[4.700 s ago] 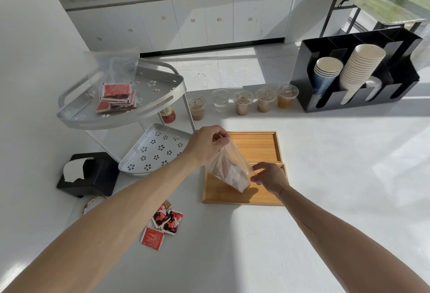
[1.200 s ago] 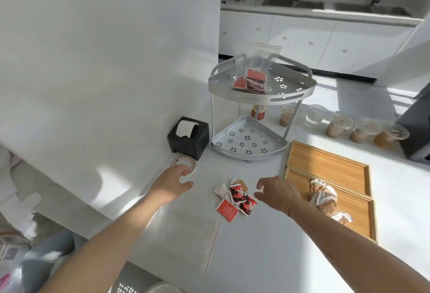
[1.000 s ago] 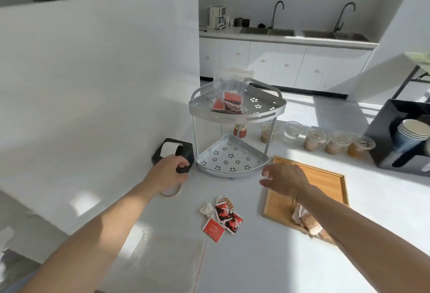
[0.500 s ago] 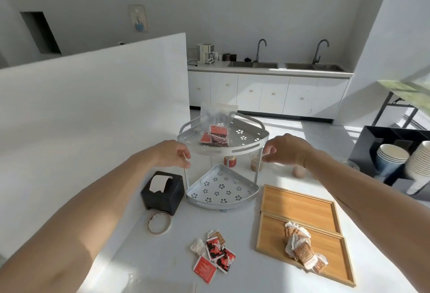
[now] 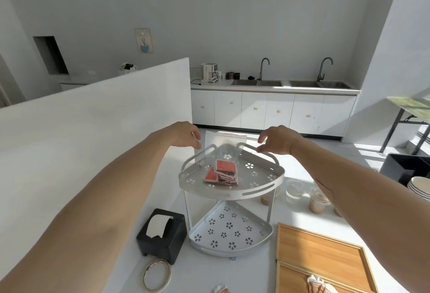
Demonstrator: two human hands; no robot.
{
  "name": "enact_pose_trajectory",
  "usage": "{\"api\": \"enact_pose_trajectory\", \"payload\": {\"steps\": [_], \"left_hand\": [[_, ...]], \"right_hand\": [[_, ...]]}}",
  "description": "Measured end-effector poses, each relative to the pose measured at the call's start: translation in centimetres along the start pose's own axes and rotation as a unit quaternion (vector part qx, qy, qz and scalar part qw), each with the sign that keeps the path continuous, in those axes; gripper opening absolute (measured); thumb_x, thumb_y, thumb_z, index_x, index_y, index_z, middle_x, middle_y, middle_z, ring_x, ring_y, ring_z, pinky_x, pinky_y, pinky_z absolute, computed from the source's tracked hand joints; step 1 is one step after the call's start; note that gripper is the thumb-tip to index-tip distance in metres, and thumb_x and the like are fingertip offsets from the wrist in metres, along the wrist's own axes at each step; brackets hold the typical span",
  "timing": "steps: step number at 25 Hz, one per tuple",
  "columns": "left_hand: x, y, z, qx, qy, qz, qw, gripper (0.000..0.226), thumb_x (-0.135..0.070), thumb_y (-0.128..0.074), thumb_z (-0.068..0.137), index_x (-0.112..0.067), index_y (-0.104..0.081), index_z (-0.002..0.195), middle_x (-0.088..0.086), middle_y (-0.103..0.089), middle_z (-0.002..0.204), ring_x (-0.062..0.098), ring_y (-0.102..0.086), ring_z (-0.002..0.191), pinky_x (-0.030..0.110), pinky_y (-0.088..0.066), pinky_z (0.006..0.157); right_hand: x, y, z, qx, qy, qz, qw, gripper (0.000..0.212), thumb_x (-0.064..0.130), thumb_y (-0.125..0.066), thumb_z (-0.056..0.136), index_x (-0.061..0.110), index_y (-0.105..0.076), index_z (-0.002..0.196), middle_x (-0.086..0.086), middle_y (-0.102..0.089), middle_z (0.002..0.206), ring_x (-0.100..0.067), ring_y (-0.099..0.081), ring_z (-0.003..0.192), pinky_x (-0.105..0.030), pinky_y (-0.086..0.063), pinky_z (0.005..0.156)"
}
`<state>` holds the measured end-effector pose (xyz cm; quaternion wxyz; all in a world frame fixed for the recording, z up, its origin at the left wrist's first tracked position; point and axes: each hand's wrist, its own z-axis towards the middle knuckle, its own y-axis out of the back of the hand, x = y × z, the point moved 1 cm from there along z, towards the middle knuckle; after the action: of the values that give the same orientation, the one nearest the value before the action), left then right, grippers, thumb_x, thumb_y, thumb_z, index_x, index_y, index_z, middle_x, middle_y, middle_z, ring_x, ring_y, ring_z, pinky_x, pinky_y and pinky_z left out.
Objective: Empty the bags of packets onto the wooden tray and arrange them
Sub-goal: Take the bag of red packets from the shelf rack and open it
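A clear zip bag [image 5: 223, 148] holding several red packets [image 5: 222, 173] stands on the top tier of a grey two-tier corner rack [image 5: 263, 191]. My left hand [image 5: 186, 135] hovers just left of the bag's top edge, fingers apart, holding nothing. My right hand [image 5: 275, 140] hovers just right of the bag's top, fingers spread, apart from it. The wooden tray [image 5: 318, 255] lies at the lower right; a pale packet [image 5: 315, 284] shows on its near compartment at the frame's bottom edge.
A black tissue box [image 5: 162, 234] and a tape ring [image 5: 157, 275] lie left of the rack. Lidded cups [image 5: 294, 190] stand behind the rack on the right. A black cup holder [image 5: 404, 169] is at far right. A white partition [image 5: 93, 118] runs along the left.
Both hands rose from the rack's side rails to either side of the bag's top edge. The view tilted up, so the loose packets on the counter dropped out of view.
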<state>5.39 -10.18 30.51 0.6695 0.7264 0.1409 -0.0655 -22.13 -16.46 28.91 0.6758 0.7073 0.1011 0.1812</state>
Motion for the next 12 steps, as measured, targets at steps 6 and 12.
{"api": "enact_pose_trajectory", "payload": {"steps": [6, 12], "left_hand": [[-0.6, 0.7, 6.3, 0.031, -0.010, 0.005, 0.999, 0.067, -0.034, -0.070, 0.085, -0.025, -0.040, 0.145, 0.001, -0.049, 0.142, 0.022, -0.048, 0.128, 0.030, -0.036, 0.101], [-0.6, -0.2, 9.7, 0.066, -0.014, -0.012, 0.998, 0.077, -0.033, -0.070, 0.085, -0.027, -0.030, 0.150, 0.001, -0.044, 0.148, 0.023, -0.045, 0.133, 0.035, -0.035, 0.111]], "right_hand": [[0.8, -0.4, 6.0, 0.014, 0.006, 0.046, 0.999, 0.064, 0.047, -0.066, 0.087, 0.028, -0.044, 0.144, 0.003, -0.055, 0.142, -0.024, -0.049, 0.131, -0.042, -0.042, 0.107], [1.4, -2.3, 9.8, 0.041, 0.009, 0.107, 0.993, 0.053, 0.037, -0.068, 0.088, 0.024, -0.053, 0.138, 0.001, -0.061, 0.135, -0.023, -0.053, 0.126, -0.040, -0.041, 0.109]]}}
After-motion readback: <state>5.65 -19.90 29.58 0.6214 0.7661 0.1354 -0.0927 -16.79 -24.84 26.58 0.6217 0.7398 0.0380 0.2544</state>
